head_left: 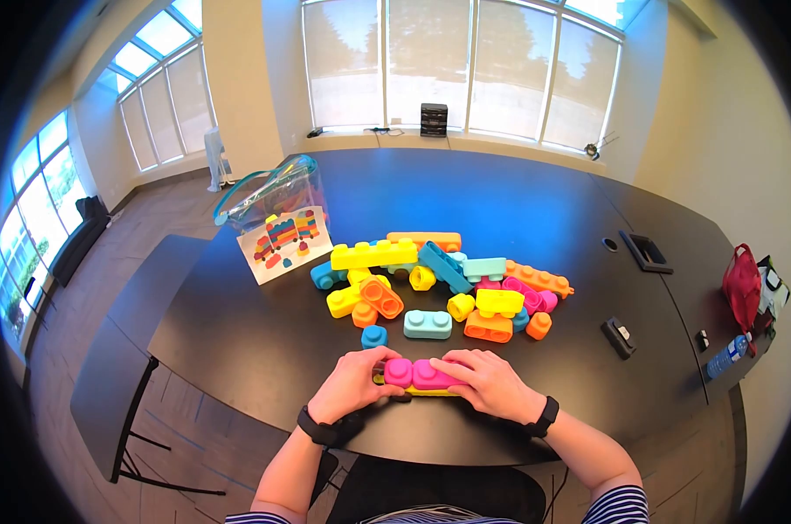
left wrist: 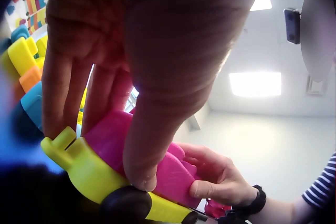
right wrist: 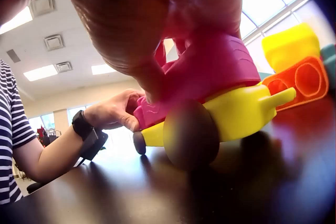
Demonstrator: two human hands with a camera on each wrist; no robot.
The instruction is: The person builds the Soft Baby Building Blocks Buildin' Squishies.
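Pink blocks [head_left: 426, 375]: they sit side by side on the yellow wheeled base [head_left: 426, 392], between your two hands, with thumbs on the near side.
Dark table [head_left: 238, 349]: it spreads beneath your fingers and well beyond them on every side.
Heap of blocks [head_left: 417, 279]: orange, yellow, teal, blue and pink pieces lie on the table, ahead of your fingertips and apart from them.
Clear bag [head_left: 273, 196]: it stands well beyond your left fingers, with blue trim.
Picture card [head_left: 284, 243]: it leans at the front of the bag, ahead and to the left of your left fingers, showing coloured block figures.
Right hand [head_left: 496, 384]: your fingers bend over the right-hand block, thumb on its near side, parted only by the block you grip.
Left hand [head_left: 353, 384]: your thumb presses low on the near side of the left-hand block, fingers reaching round its far side, parted by what you hold.
Light teal block [head_left: 428, 325]: it lies straight ahead of the gap between your hands.
Blue block [head_left: 374, 337]: it rests just beyond your left fingertips.
Dark wheel [right wrist: 191, 134]: it shows on the base's near side, below your right thumb.
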